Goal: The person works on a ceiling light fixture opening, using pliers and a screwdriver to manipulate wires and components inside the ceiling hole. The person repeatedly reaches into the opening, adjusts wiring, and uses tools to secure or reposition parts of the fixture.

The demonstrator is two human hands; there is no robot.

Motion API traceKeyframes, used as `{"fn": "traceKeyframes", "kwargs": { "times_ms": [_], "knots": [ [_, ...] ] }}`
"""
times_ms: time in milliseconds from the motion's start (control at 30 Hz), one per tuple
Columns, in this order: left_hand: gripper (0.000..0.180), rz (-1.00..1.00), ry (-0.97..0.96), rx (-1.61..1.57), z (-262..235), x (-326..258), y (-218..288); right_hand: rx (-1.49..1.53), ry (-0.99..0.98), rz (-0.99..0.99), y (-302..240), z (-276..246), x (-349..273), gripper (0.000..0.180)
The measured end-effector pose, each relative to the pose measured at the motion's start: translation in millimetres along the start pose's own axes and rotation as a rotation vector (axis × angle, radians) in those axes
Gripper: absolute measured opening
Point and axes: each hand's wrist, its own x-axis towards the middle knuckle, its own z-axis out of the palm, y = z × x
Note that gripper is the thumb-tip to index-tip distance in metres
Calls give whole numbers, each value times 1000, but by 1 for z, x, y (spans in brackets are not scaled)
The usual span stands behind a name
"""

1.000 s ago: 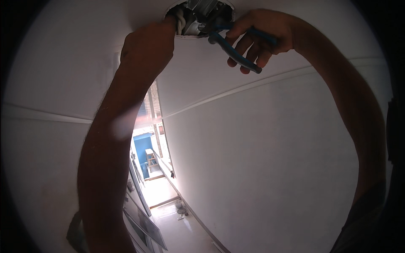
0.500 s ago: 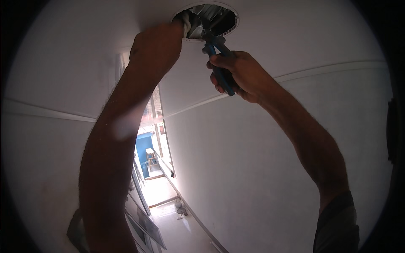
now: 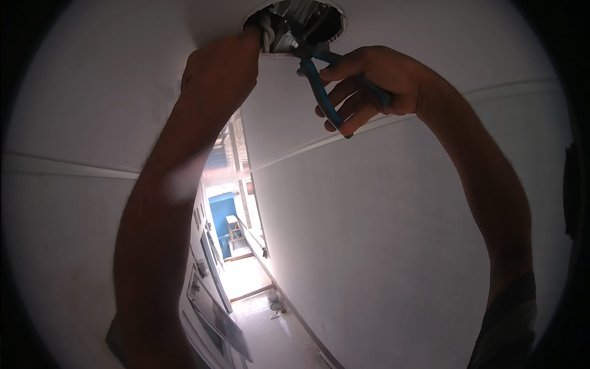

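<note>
Overhead, a round hole opens in the white ceiling. A white twisted cable hangs inside its left side. My left hand is raised to the hole's left rim, closed beside the cable; its fingertips are hidden in the dark, so what they hold does not show. My right hand holds blue-handled pliers from the right, fingers round the spread handles. The pliers' dark jaws point up into the hole, where shiny metal framing shows; whether the jaws touch anything is unclear.
A pale wall runs along the right, below a white trim strip. Far below lies a bright floor with small objects on it. A framed panel leans at left. Farther off stand a stepladder and a blue wall.
The pliers' handles have spread apart, and my right hand has moved right and slightly up with them. My left hand stays at the rim; the whole view has shifted a little.
</note>
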Motion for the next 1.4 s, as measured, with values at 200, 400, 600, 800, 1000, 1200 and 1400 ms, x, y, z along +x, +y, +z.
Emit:
{"fn": "traceKeyframes", "kwargs": {
  "times_ms": [200, 400, 600, 800, 1000, 1200, 1400],
  "knots": [
    [26, -11, 75, -9, 11, -6, -2, -225, 120, -24, -15, 6, -11, 48],
    [25, -22, 70, -13, 5, -5, 0, -372, 109, 71, -41, 8, -14, 49],
    [24, -17, 80, -52, 7, -8, -7, -610, 115, 119, -60, 15, -2, 49],
    [26, -12, 56, -29, 2, -5, -3, -336, 75, 143, -37, 7, -1, 47],
    [25, -3, 25, -26, 3, -2, -3, 20, 60, -51, 19, 18, 12, 40],
    [27, 13, -85, -21, -22, 0, -2, 604, 305, -458, 70, 117, 64, 32],
    [29, 92, -92, 26, -22, 4, -3, 553, 520, -518, 66, 144, 81, 32]
  ]
}}
